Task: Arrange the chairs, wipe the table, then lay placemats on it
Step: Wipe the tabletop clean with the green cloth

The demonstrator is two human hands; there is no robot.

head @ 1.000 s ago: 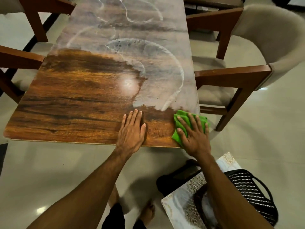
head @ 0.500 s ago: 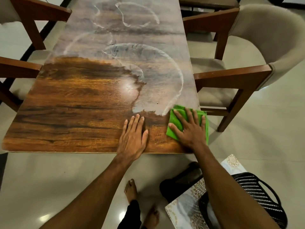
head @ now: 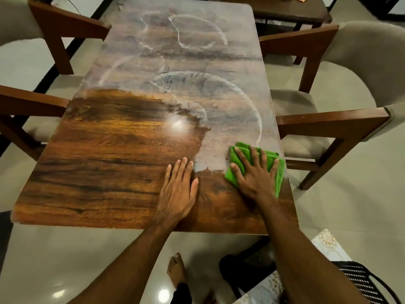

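Wiping, the middle step of three, about half done by the look of the surface. Folded bright-green microfibre cloth (head: 241, 152) flat at about four o'clock on the glossy dark-brown wood-grain worktop (head: 105, 163), close to the right-hand edge, right on the border between clean gloss and a pale chalky film (head: 197, 62). Film with curved streaks over everything from the centre up to twelve o'clock. Clean gloss only from six round to nine.

Next move, as a guess: push the cloth on toward one and twelve o'clock in overlapping passes, with firm even pressure and a longer reach or a step round the side for the far end. Placemats only afterward, probably including the pale floral-patterned sheet (head: 328, 244) down at five o'clock, draped over a black mesh seat (head: 359, 279).

Right hand (head: 255, 175) palm-down on the cloth, fingers (head: 255, 154) straight and fanned apart, pressing rather than gripping, forearm in from five o'clock. Left hand (head: 178, 189) palm-down on bare wood just beside it at six o'clock, fingers (head: 183, 170) straight and close together, holding nothing, seemingly a brace.

Beige-upholstered wooden armchair (head: 359, 69) drawn up at two o'clock, matching armchair (head: 32, 102) at ten.
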